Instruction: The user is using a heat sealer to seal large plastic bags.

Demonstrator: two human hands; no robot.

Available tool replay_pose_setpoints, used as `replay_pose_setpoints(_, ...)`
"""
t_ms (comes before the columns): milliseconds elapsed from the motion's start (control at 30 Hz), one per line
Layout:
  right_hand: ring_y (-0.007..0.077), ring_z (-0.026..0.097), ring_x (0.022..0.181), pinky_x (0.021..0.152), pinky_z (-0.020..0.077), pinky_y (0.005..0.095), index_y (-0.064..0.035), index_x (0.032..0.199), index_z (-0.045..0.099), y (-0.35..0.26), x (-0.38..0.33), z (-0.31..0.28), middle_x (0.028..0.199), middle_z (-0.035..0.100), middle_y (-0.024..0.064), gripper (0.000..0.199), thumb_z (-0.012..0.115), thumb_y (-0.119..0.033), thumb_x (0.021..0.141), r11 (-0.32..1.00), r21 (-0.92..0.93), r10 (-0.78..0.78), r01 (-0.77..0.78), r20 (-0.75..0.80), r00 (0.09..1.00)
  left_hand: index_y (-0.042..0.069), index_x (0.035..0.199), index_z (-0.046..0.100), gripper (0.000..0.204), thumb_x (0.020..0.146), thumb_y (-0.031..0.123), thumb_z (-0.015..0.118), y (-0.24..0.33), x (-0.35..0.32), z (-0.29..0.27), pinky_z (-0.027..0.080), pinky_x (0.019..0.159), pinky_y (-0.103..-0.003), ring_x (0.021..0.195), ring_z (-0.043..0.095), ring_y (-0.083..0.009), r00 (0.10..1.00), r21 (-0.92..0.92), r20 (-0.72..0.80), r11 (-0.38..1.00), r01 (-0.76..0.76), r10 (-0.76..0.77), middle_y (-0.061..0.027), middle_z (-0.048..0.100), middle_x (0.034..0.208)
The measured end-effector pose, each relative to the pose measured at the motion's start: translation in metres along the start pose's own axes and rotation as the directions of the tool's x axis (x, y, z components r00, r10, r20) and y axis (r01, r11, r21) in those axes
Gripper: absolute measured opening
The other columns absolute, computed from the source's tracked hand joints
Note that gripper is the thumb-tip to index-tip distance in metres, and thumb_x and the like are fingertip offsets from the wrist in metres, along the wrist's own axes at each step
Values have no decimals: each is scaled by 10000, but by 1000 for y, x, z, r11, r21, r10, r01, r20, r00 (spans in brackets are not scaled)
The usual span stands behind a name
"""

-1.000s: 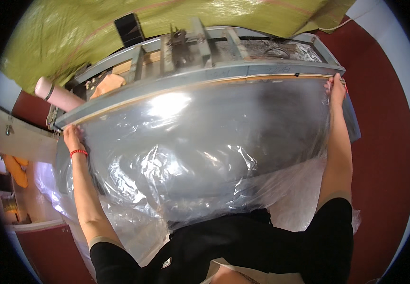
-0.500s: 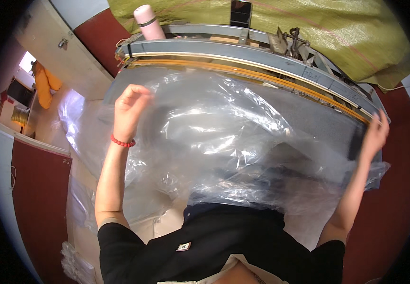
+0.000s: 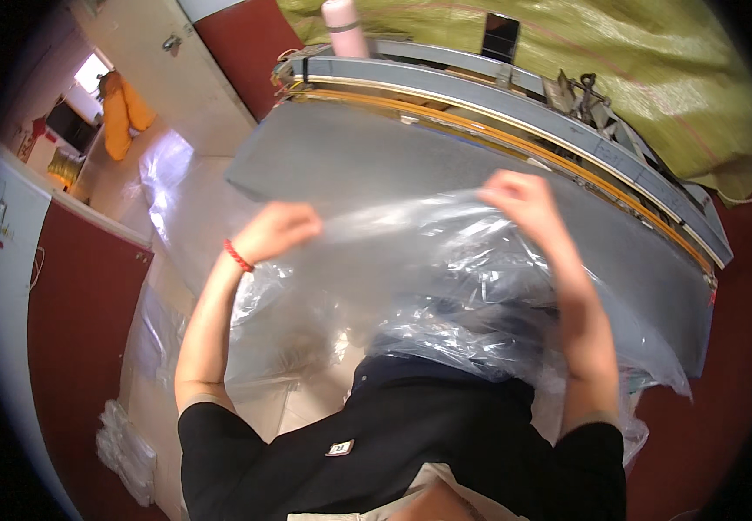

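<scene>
Clear plastic film (image 3: pixel 480 260) stretches between my two hands and hangs in shiny folds over my lap. My left hand (image 3: pixel 282 231), with a red bead bracelet at its wrist, pinches one part of the film's upper edge; the fingertips are a little blurred. To the right and slightly farther off, my right hand (image 3: pixel 522 198) is closed on the same edge. Both hands are above the near side of a grey work surface (image 3: pixel 324 139). Film covers part of that surface's near edge and drapes off its right end.
Behind the surface runs a long grey metal machine beam (image 3: pixel 445 94) with an orange strip (image 3: pixel 480 130) along it. A pink bottle (image 3: pixel 346 35) stands at its left end, a metal clamp (image 3: pixel 586 94) farther right. More film (image 3: pixel 167 174) trails left by the doorway; crumpled plastic (image 3: pixel 124 451) lies lower left.
My right hand has come inward from the far right and is now closed on the film's edge. My left hand has moved slightly right and nearer. The view has shifted, baring more grey surface.
</scene>
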State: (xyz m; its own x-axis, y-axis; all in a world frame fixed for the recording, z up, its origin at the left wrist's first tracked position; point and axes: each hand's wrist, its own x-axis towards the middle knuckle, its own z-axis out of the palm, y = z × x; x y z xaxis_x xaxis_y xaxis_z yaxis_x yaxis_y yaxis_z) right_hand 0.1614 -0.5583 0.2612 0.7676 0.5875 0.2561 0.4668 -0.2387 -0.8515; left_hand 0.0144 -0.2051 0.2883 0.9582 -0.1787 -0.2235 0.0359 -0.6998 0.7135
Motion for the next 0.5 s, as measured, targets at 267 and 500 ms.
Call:
replay_pose_setpoints(267, 93, 535, 773, 717, 428, 232, -15, 908, 633, 124, -321, -300, 838, 615, 15, 219, 592, -198, 796, 707, -211, 238, -675, -828, 508, 17, 890, 591, 160, 783, 135, 585, -89, 2, 69, 441, 690, -304, 748, 575, -174, 940, 132, 334, 984, -123, 72, -111, 614, 816)
replay_pose_setpoints(500, 176, 576, 832, 752, 458, 300, -32, 988, 627, 107, -583, -422, 935, 628, 77, 321, 603, -276, 781, 682, 195, 125, -705, -981, -150, 50, 827, 633, 285, 582, -93, 608, -190, 9, -125, 466, 733, -271, 805, 573, -137, 958, 382, -161, 880, 282, -237, -16, 624, 795)
